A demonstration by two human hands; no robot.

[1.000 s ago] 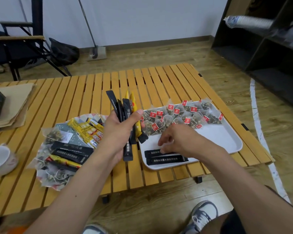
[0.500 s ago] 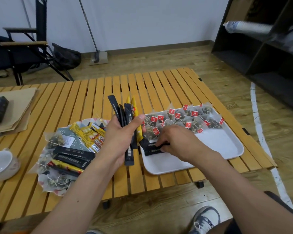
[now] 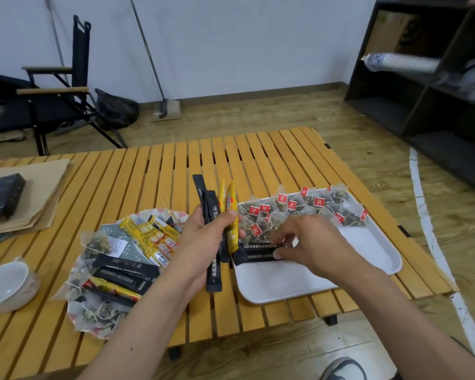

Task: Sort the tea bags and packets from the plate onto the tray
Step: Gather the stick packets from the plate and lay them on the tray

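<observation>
My left hand (image 3: 203, 237) held a closed grip on a fan of black and yellow stick packets (image 3: 217, 215), upright at nine o'clock of the white rectangular plastic tray (image 3: 368, 250); my right hand (image 3: 307, 242), palm down, pinched two flat black stick packets (image 3: 258, 252) on it.

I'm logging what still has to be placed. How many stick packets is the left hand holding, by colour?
In the left hand:
black stick packets: 3 (they overlap, so this is a best read)
yellow stick packets: 2
Total: 5
</observation>
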